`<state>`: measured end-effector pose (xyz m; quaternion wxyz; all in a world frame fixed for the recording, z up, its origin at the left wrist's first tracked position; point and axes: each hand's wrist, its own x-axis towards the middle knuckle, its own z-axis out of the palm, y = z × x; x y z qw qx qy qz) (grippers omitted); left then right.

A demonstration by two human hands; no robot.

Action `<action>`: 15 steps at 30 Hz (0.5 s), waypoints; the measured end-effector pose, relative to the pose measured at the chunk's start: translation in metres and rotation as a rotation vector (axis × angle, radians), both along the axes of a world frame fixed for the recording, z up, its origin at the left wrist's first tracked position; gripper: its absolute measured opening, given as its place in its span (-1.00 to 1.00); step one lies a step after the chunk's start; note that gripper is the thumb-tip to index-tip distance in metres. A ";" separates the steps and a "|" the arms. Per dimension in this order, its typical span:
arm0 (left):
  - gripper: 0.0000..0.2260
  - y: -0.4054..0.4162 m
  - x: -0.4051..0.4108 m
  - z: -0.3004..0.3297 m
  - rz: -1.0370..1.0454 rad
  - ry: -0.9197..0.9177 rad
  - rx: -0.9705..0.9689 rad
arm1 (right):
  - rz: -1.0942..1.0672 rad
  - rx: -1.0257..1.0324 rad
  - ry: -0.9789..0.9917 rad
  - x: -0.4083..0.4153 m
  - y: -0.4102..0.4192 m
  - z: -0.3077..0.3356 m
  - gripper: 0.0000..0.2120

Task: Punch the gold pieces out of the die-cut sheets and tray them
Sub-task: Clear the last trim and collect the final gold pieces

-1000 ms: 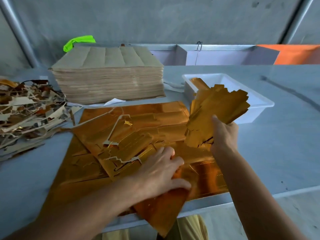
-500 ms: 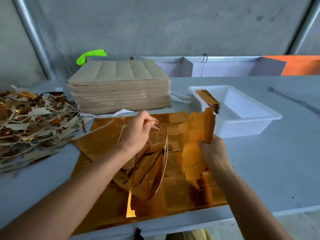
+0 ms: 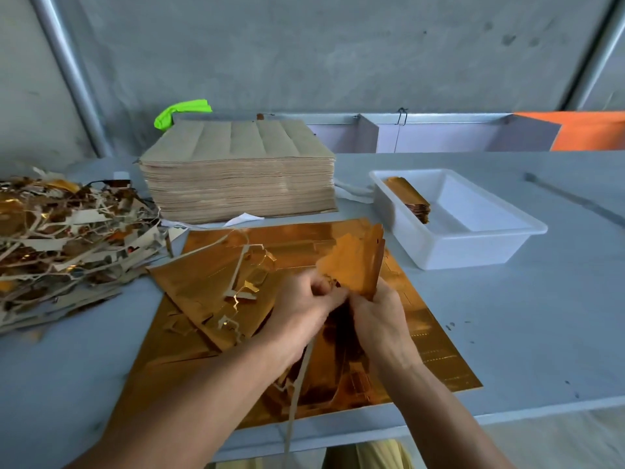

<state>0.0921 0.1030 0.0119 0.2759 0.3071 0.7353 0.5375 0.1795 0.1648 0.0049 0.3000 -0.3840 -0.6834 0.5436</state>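
Both hands, left hand (image 3: 306,301) and right hand (image 3: 378,313), grip gold pieces (image 3: 355,262); tray (image 3: 473,252) lies right-forward, nearer the right hand.

A small workshop for paper packaging work: bare concrete wall (image 3: 338,52), a long grey worktable (image 3: 507,299), a tall stack of brown die-cut sheets (image 3: 236,184), a heap of cut-off scrap strips (image 3: 67,238), and a white plastic tray (image 3: 473,238) for finished pieces
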 end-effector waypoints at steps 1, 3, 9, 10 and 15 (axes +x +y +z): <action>-0.83 -0.003 -0.001 -0.002 0.026 -0.011 0.011 | 0.006 0.005 0.002 0.000 -0.001 -0.001 -0.80; -0.77 -0.010 -0.004 -0.001 0.079 -0.014 0.009 | 0.044 0.009 0.012 0.001 -0.006 -0.004 -0.81; -0.79 -0.031 -0.012 0.000 -0.002 -0.054 0.085 | 0.077 0.029 0.048 0.004 -0.019 -0.004 -0.82; -0.83 -0.035 -0.012 0.001 0.014 -0.083 0.138 | 0.042 0.064 0.033 0.006 -0.017 -0.004 -0.82; -0.71 -0.051 -0.010 -0.006 -0.114 -0.318 0.396 | 0.102 -0.053 0.031 0.009 -0.020 0.000 -0.82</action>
